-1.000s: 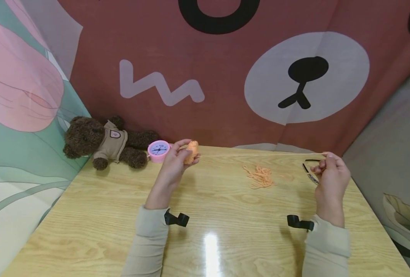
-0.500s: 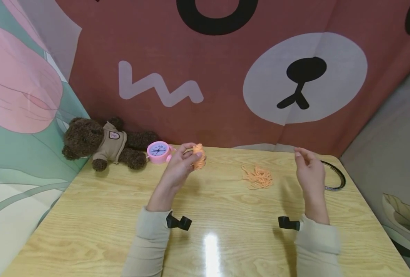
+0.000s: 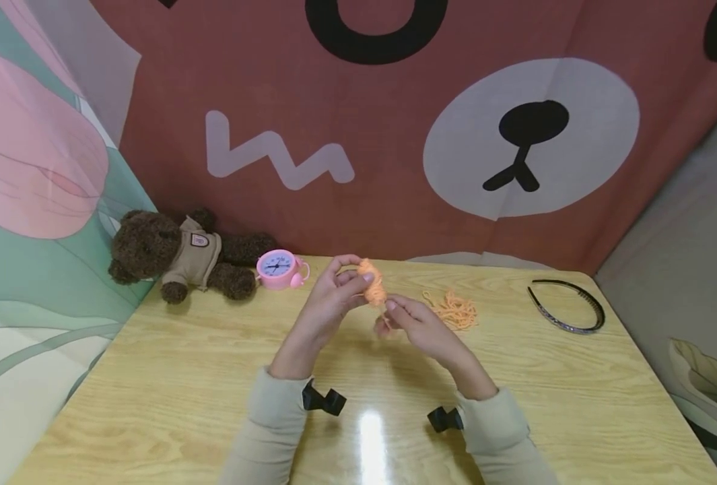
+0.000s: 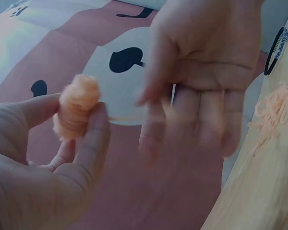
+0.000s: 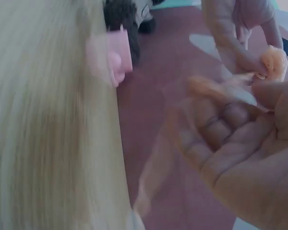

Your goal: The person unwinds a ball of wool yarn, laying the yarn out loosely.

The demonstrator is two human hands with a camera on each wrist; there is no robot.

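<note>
A small wound bundle of orange yarn (image 3: 373,283) is up above the table, gripped between the thumb and fingers of my left hand (image 3: 324,302). The left wrist view shows the wound yarn (image 4: 78,108) in side view, with a thin strand running off it toward the other hand. Close against the bundle's lower right, my right hand (image 3: 423,328) pinches that strand between thumb and forefinger; it is blurred in both wrist views. Behind the right hand lies a loose heap of cut-looking orange yarn (image 3: 460,310), partly covered by it in the head view.
On the wooden table (image 3: 200,384), a black headband with a glittery side (image 3: 576,330) lies at the far right. A pink alarm clock (image 3: 277,268) and a brown teddy bear (image 3: 194,263) are at the back left. A printed cloth (image 3: 382,188) hangs behind.
The right hand has come leftward from the far right, where the strand was stretched taut, to beside the bundle. The left hand has shifted slightly right with the yarn.
</note>
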